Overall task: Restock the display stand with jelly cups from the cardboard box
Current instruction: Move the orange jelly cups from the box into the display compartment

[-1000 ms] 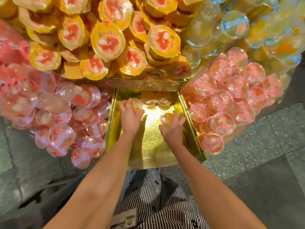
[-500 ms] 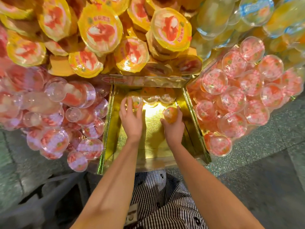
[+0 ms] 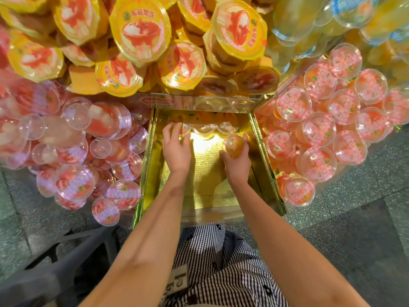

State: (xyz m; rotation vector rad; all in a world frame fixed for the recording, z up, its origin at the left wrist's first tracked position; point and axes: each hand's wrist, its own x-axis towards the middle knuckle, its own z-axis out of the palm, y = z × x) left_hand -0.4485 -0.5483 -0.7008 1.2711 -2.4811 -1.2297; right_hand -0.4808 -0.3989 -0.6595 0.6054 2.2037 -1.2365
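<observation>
The display stand's gold compartment lies open in the middle, with a short row of jelly cups along its back wall. My left hand reaches to the back left, fingers spread, fingertips resting on a cup in that row. My right hand is a little nearer and to the right, above the gold floor, and grips an orange jelly cup. No cardboard box is in view.
Yellow-lidded cups are heaped above the compartment. Pink-lidded cups fill the left bin and the right bin, and blue-labelled clear cups sit top right. A dark frame stands at lower left on the speckled floor.
Both hands have moved deeper into the gold compartment. The left hand's cup has reached the back row and its fingers have spread. The right hand still grips its orange cup.
</observation>
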